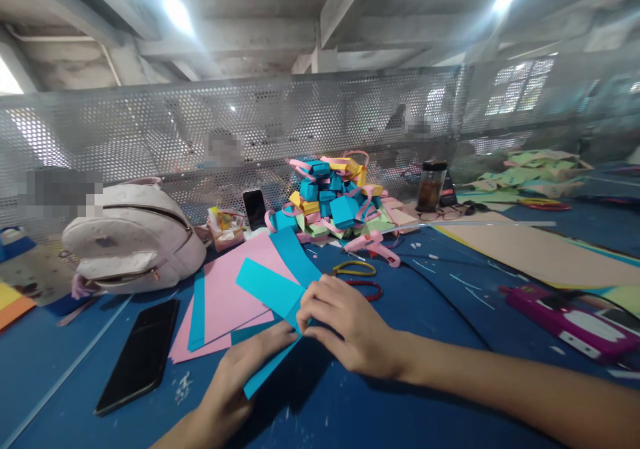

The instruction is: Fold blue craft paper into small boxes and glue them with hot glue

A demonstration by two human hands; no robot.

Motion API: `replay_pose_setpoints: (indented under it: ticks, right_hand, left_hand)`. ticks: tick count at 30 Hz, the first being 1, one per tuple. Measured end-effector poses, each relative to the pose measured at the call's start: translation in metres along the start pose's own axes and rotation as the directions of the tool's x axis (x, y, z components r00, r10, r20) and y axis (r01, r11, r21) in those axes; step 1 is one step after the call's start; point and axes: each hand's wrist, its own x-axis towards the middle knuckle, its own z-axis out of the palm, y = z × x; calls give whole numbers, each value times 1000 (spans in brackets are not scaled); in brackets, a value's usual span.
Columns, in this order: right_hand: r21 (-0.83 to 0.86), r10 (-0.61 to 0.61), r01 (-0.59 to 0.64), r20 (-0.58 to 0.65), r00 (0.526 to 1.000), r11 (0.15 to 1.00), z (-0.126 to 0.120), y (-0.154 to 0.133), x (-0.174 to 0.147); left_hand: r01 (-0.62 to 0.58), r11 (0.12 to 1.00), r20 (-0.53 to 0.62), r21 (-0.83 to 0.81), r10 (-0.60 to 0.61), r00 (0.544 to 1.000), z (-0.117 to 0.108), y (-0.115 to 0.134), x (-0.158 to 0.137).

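Between my two hands is a piece of blue paper with strips or flaps sticking out in several directions. My left hand grips its lower part, thumb on top. The fingers of my right hand are closed on the paper's right side, so the folds there are hidden. Behind it lie pink sheets with more blue paper under and beside them. Just past my right hand are scissors with red handles and a yellow handle loop. A pink glue gun rests farther back.
A heap of blue and yellow paper boxes with pink strips stands at the back. A white backpack and a black phone are on the left. To the right are a magenta power strip, a cord, a jar and large sheets.
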Motion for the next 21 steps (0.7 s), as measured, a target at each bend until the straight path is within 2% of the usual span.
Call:
replay_pose_setpoints:
  ticks: [5,9,13,21]
  right_hand:
    - [264,159,-150,-13,987,953,-3,-2,3]
    - [390,255,-189,-125,959,901,-5,2,5]
    - [372,234,-147,-199,952,917,-6,8,5]
    - [274,97,-33,-222,970,961,-2,13,2]
  left_hand:
    - [17,1000,-1,10,-17,1000,0,-1,-2]
    - [64,998,-15,18,-64,998,-1,-6,-6]
    - [58,998,-19,28,-58,998,-1,-8,-7]
    - [12,998,-17,64,-11,1000,0,-4,-2]
